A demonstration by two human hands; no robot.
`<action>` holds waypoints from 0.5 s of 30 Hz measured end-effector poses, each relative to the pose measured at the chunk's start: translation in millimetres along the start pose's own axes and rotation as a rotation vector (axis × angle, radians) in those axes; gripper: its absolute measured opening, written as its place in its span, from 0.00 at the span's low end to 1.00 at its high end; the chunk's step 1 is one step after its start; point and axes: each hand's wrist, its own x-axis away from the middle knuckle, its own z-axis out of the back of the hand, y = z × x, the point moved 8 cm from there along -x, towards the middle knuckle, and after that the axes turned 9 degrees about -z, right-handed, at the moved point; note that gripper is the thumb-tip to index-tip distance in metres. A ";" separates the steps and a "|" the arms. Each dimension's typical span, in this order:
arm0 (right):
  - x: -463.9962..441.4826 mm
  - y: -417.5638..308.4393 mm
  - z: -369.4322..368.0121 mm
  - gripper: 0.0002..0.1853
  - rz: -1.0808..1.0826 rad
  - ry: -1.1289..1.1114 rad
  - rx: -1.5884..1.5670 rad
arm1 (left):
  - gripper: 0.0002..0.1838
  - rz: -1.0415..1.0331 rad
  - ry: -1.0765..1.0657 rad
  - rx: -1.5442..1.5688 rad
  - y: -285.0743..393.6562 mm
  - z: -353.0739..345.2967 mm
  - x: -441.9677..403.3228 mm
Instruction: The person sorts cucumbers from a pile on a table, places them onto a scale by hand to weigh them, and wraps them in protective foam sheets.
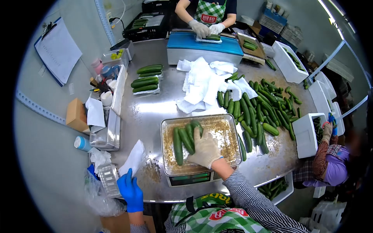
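My right hand (205, 149), in a pale knit glove, is over the metal tray (221, 167) on a scale (190, 179). Its fingers touch the green cucumbers (178, 146) lying side by side in the tray; the fingertips are partly hidden against them. My left hand (130, 190), in a blue glove, has its fingers at the lower end of a white folded sheet (134, 156). Just left of that hand sits a clear plastic tray (109, 179).
A large cucumber pile (268, 106) and crumpled white nets (200, 85) cover the table's middle and right. Packed cucumbers (145, 84) sit at the back left. Across the table, a co-worker's gloved hands (200, 28) are at a blue-topped machine (178, 42). Another person (336, 165) works by white boxes (305, 136).
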 end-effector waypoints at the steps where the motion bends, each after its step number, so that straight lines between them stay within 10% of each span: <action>1: 1.2 -7.3 -1.0 0.60 0.010 0.013 0.016 | 0.23 -0.061 0.000 -0.008 5.2 -4.1 -9.0; 10: 17.8 21.2 17.0 0.51 0.045 -0.034 -0.167 | 0.21 -0.252 0.025 -0.005 45.6 -16.0 -43.7; 15: 10.4 122.3 -4.7 0.47 0.027 -0.165 -1.580 | 0.21 -0.416 0.011 -0.003 102.5 -36.0 -36.4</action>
